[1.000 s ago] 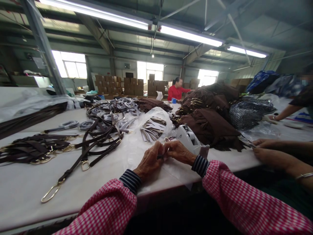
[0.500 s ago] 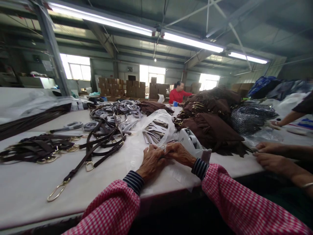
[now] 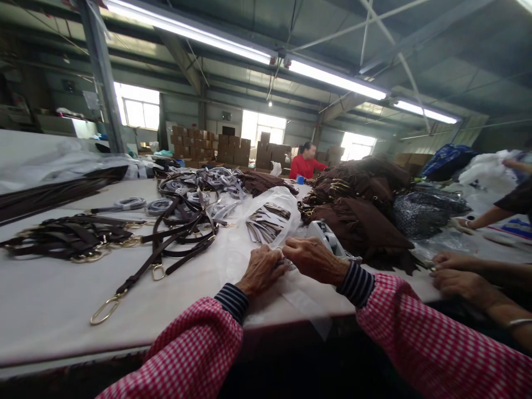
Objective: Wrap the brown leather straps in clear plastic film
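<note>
My left hand (image 3: 262, 270) rests low over the white table (image 3: 187, 310), its fingers curled round something small that I cannot make out. Close beside it, my right hand (image 3: 312, 257) is closed in a pinch, slightly higher; what it grips is hidden. Just beyond both hands a clear plastic bag (image 3: 286, 198) lies open, with flat grey and white strips (image 3: 268, 221) inside. A white device (image 3: 328, 237) stands behind my right hand. To the left lie dark straps (image 3: 160, 249) with gold-coloured metal rings.
Brown fabric bags (image 3: 359, 224) are heaped at the right, beside a bubble-wrapped bundle (image 3: 430, 210). Another person's hands (image 3: 461, 274) work at the right edge. Coiled grey straps (image 3: 211, 180) lie farther back. A person in red (image 3: 303, 164) is across the table.
My right hand has lifted a little and now covers more of the white device. The view has shifted slightly. At the far right, another person's arm has come into view by white plastic.
</note>
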`<state>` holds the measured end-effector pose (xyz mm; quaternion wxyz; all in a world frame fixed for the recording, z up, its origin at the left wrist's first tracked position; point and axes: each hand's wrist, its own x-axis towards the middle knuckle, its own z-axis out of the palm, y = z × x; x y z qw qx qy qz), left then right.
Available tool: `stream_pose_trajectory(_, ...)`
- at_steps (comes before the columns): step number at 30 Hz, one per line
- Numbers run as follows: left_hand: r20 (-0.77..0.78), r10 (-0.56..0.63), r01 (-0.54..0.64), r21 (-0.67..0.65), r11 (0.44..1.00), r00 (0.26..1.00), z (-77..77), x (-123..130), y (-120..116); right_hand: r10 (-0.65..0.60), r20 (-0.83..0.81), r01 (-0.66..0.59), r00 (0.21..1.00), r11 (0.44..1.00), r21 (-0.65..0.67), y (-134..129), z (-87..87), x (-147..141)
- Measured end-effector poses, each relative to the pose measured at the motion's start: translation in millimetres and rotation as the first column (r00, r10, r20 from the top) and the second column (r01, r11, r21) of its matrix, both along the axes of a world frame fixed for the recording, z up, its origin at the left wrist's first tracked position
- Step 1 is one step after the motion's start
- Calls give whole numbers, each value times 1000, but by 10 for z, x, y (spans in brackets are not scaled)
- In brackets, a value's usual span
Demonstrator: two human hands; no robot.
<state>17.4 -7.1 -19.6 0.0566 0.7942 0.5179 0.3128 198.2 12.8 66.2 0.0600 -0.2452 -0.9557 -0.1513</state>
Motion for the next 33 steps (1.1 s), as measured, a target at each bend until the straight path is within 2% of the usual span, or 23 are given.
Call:
stream_pose_trajectory(7,90,71,-71,-3,997,993,59,11,-21,-55,36,54,998,998,36,29,-61,-30)
stream_pose_trajectory(14,112,32,-35,26,999,993,25,11,-4,-19,12,19,1000,999,-32,89,-161,-17)
stream_pose_trajectory(19,110,-7,2,42,999,994,30,20,-31,-63,-149,43,987,990,-133,123,-308,5)
stream_pose_trajectory(23,87,-43,40,43,998,995,23,27,-56,-138,-362,42,922,965,-260,180,-492,-7)
stream_pose_trajectory(26,72,-76,73,38,997,995,3,29,-54,-220,-486,10,846,918,-398,216,-534,-29)
stream_pose_trajectory(30,86,-32,30,22,999,996,-22,17,-25,-311,-556,-56,771,836,-546,110,-336,127)
stream_pose_trajectory(32,91,-9,8,15,1000,996,-26,12,-8,-350,-510,-82,786,758,-647,-38,-198,372)
stream_pose_trajectory(33,92,-3,2,12,1000,996,-26,13,-1,-385,-422,-88,821,645,-759,-128,-144,532)
